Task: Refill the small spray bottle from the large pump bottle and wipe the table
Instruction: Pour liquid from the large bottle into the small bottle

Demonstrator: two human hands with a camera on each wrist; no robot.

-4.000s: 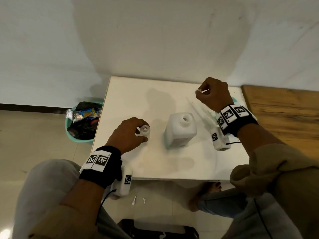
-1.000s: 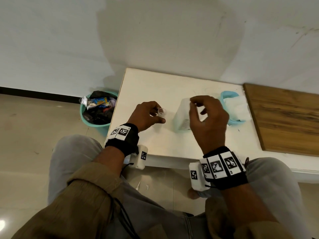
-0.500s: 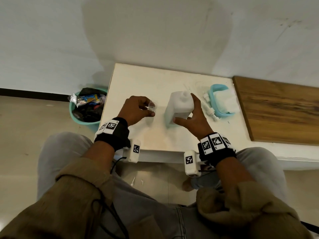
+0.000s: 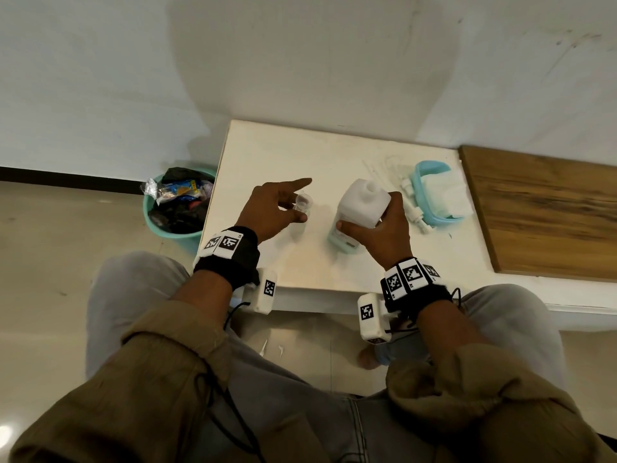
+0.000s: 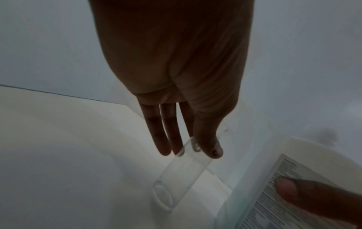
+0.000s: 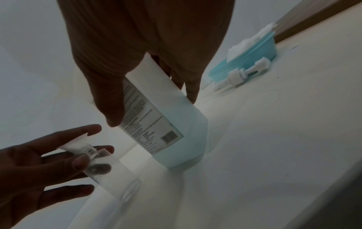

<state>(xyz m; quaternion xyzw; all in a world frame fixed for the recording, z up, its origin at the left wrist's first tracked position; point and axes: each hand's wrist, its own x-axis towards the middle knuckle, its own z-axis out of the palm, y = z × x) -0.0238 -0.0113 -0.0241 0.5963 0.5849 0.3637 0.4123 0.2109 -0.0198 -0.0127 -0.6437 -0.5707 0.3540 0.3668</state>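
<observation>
My left hand (image 4: 282, 213) pinches the small clear spray bottle (image 4: 303, 208) between thumb and fingers, index finger stretched out. The bottle stands slightly tilted on the white table (image 4: 300, 152) with a small funnel (image 6: 75, 144) in its neck. To its right my right hand (image 4: 380, 235) grips the large white bottle (image 4: 362, 203), which has an open neck and no pump. It is tilted, its lower edge on the table, and blue liquid fills its bottom (image 6: 186, 139). The removed pump head (image 4: 414, 213) lies beside it.
A light blue tub (image 4: 430, 168) with white cloths sits at the table's right, against a wooden board (image 4: 547, 215). A teal bin (image 4: 148, 218) full of rubbish stands on the floor left of the table. My knees are under the near edge.
My right hand left the pump head by the tub, came to the large bottle, took hold of it and tipped it. My left index finger has straightened.
</observation>
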